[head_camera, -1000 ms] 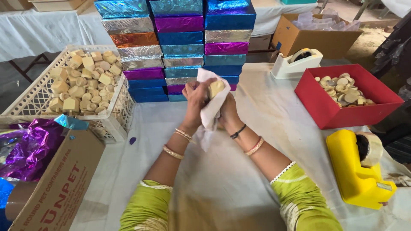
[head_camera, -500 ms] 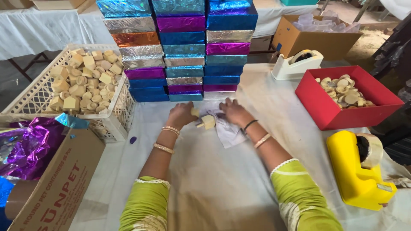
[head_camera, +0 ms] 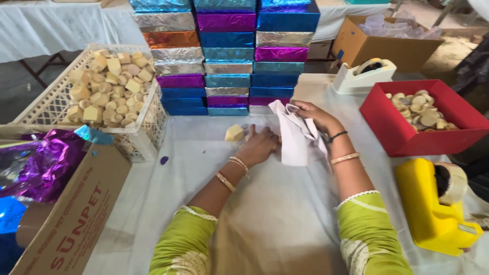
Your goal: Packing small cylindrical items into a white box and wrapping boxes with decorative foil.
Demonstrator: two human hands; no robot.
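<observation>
My right hand [head_camera: 315, 118] is closed on a white cloth [head_camera: 293, 135] that hangs down onto the table. My left hand [head_camera: 261, 146] rests palm down on the white table cover, its fingers apart, holding nothing. A tan block [head_camera: 234, 133] lies on the cover just left of its fingertips, not touched. Both wrists carry bangles and both sleeves are green.
A stack of shiny foil-wrapped boxes [head_camera: 226, 56] stands behind the hands. A white crate [head_camera: 147, 133] of tan blocks sits left, a red tray [head_camera: 407, 133] of round pieces right. A yellow tape dispenser [head_camera: 432, 209], a white dispenser [head_camera: 361, 76] and a cardboard box [head_camera: 71, 219] are nearby.
Both hands came down from in front of the boxes to the table. The tan block left the cloth and now lies on the cover; the left hand let go.
</observation>
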